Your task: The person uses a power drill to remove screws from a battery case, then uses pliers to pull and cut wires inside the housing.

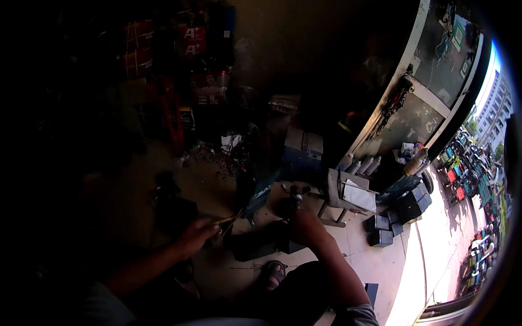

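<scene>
In deep shadow, my left hand (198,236) is closed on a thin yellow object (227,218) that points up and to the right. Whether it is a wire or a tool handle cannot be made out. My right hand (307,225) is curled on the other side, its fingers wrapped round a dark piece with a lighter collar (297,196) at its top; its kind is unclear. Below and between both hands lies a long dark block (253,244) on the floor. One of my sandalled feet (276,273) rests just in front of it.
Ahead stands a dark blue box (302,155), with a heap of scraps and wires (223,155) left of it. A low stool (350,193) holds a white pad. Several dark grey batteries (383,231) are grouped at right, near a glazed door (429,103) and parked two-wheelers (473,174) outside.
</scene>
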